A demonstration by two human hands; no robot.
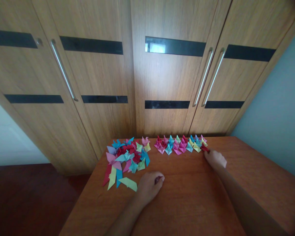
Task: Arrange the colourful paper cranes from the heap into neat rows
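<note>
Wooden wardrobe doors (167, 78) rise behind a reddish-brown desk (182, 200), closing off its far edge. Near that edge, folded paper pieces (183, 146) sit in close rows, points up, probably packed so they prop each other. At the rows' right end, the right hand (215, 159) pinches a red paper piece (205, 148) between its fingers, apparently by the near part to spare the folds; the hand partly hides it. The left hand (150, 184) rests nearer the front, fingers curled in, with no paper showing in them. Just beside it lies a pale green strip (128, 183); I cannot tell whether they touch. Beyond, a loose paper pile (126, 157) crowds the desk's left side, with 3 strips, red (107, 175), yellow (112, 178) and blue (119, 178), jutting toward the front.
</note>
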